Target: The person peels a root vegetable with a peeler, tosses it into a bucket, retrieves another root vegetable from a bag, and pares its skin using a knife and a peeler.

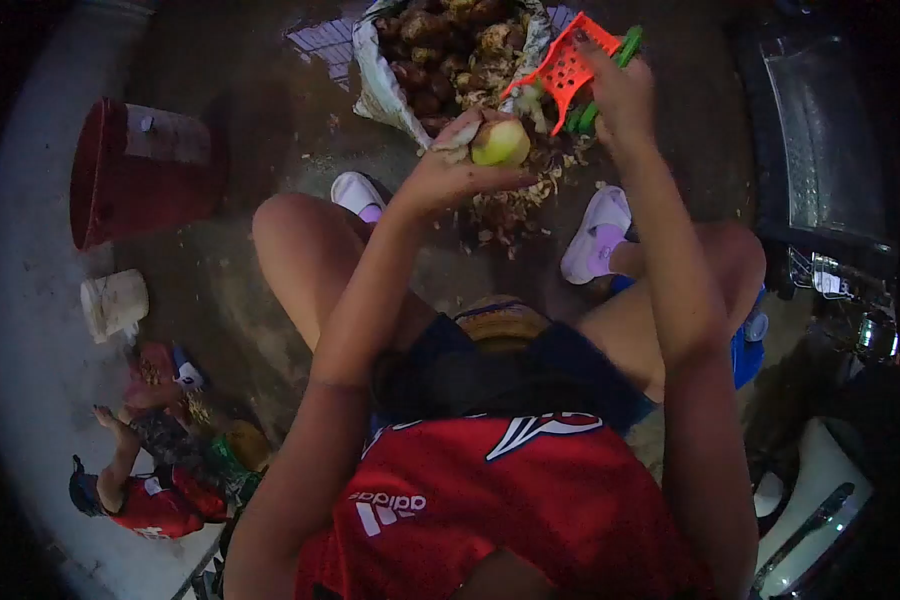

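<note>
My left hand (pixel 440 180) is closed around a round, pale yellow-green peeled vegetable (pixel 501 143), whose exact kind I cannot make out. To its right, my right hand (pixel 627 100) grips an orange plastic grater-like tool (pixel 568 72) with holes and green ends. The tool is held tilted, a little apart from the vegetable. Beyond both hands stands an open white sack (pixel 378 85) full of brown, round produce (pixel 428 65). Peelings (pixel 510 215) lie scattered on the floor beneath my hands.
A dark red bucket (pixel 155 185) and a small white bucket (pixel 115 303) stand at the left. Another person (pixel 160 500) in red sits at lower left beside a pile of scraps. My white slippers (pixel 600 235) rest near the peelings. A white curved object (pixel 815 510) is at lower right.
</note>
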The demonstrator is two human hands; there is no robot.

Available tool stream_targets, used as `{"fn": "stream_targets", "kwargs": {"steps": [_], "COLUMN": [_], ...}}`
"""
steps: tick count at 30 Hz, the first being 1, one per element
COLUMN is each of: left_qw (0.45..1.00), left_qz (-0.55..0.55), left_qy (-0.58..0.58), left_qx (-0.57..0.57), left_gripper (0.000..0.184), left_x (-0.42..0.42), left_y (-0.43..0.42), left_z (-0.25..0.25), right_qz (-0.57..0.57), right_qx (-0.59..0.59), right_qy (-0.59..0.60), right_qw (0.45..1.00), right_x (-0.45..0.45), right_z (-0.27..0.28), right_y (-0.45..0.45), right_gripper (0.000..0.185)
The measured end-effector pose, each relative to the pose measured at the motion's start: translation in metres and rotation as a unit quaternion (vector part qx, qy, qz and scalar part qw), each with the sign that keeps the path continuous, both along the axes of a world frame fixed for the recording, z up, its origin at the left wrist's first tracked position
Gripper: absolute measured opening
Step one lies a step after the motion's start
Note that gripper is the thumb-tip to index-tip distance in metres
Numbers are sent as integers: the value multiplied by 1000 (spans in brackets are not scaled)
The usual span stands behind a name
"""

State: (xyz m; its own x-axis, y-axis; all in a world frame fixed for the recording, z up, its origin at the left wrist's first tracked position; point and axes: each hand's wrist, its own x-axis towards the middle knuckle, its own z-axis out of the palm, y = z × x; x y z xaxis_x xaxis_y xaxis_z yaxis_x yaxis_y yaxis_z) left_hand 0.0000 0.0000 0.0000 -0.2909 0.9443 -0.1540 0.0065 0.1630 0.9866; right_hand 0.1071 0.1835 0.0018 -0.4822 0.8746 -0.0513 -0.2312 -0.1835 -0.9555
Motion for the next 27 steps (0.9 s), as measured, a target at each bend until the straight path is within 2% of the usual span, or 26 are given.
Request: {"fn": "stream_targets", "kwargs": {"steps": [2, 3, 5, 8, 11, 14, 17, 20, 23, 24, 26, 27], "left_qw": [991, 990, 971, 986, 990, 977, 987, 996, 998, 997, 993, 991], "left_qz": [31, 31, 29, 15, 32, 30, 10, -15, -9, -12, -17, -32], "left_qy": [-126, -141, -238, -157, -130, -211, -158, -72, -17, -47, -110, -116], "left_qx": [-1, 4, 28, 54, 45, -15, 30, 54, 58, 53, 40, 51], "left_gripper": [58, 57, 57, 55, 55, 54, 70, 54, 54, 54, 54, 54], "left_x": [4, -15, -7, -6, -6, -8, -13, -14, -11, -10, -9, -9], "left_y": [1, -2, -4, 5, 6, 4, 6, 4, 4, 3, 1, 0], "left_z": [3, 9, 6, 3, 0, 0, -19, -15, -2, 0, 1, -3], "right_qz": [2, 13, 35, 33, 57, 63, 44, 54, 29, -18, -109, -107], "right_qx": [3, -13, -31, -53, -52, 7, 142, 174, 220, 262, 333, 306], "right_qy": [33, 61, 48, 15, 12, 11, -50, -84, -169, -263, -441, -350], "right_qw": [999, 998, 998, 998, 997, 998, 988, 980, 960, 928, 826, 879], "right_x": [2, -16, -8, -6, -6, -12, -18, -16, -13, -11, -8, -8], "right_z": [0, -3, -4, -5, 2, 7, 11, 21, 31, 12, -40, -35], "right_y": [-8, -12, -14, -10, -13, -27, -34, -37, -39, -25, 14, 15], "right_gripper": [21, 20, 19, 19, 21, 24, 26, 28, 29, 40, 65, 66]}}
